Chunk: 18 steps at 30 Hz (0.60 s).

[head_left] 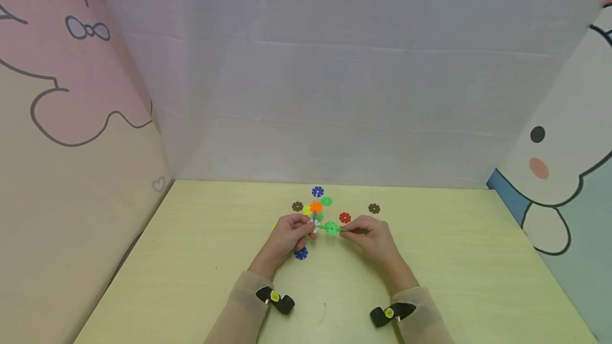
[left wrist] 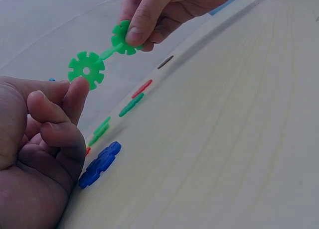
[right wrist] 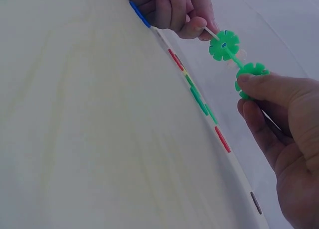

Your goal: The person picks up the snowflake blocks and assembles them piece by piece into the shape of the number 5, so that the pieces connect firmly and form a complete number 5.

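Pinched linked green discs [head_left: 332,231] in the right hand [head_left: 375,237], white piece [right wrist: 211,33] in the left hand [head_left: 289,231], above the tabletop [head_left: 454,259], short of its far edge; glimpsed white from right wrist, hidden from left!

On the pale wood-grained tabletop [head_left: 454,259] lie a blue notched disc [head_left: 302,256] near and, farther back from left to right, a brown disc [head_left: 295,207], green disc [head_left: 328,202], red disc [head_left: 347,220] and second brown disc [head_left: 376,210].
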Motion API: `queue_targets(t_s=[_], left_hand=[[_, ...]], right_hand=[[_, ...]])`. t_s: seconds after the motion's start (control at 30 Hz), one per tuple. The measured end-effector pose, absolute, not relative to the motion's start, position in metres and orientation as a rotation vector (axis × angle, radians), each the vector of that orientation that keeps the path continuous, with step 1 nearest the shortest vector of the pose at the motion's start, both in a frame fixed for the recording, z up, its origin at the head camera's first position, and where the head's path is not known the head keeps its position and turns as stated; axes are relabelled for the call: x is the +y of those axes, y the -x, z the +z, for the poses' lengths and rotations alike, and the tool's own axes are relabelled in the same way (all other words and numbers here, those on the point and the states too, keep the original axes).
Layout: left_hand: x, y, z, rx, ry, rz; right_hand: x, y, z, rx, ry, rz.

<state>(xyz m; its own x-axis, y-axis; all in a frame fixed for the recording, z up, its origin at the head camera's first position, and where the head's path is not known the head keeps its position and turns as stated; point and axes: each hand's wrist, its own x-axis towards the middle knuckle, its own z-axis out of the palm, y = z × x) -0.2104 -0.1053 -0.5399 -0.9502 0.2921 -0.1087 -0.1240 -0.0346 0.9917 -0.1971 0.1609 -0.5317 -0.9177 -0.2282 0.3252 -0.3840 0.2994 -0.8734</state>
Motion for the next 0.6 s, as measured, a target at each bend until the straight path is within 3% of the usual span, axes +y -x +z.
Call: queue_targets(t_s=[0.6], left_hand=[[-0.1041, 0.2098, -0.5401, 1.977, -0.171, 2.043]], right_hand=[[0.1602, 0.1961, -0.5342, -2.404, -0.541, 1.716]])
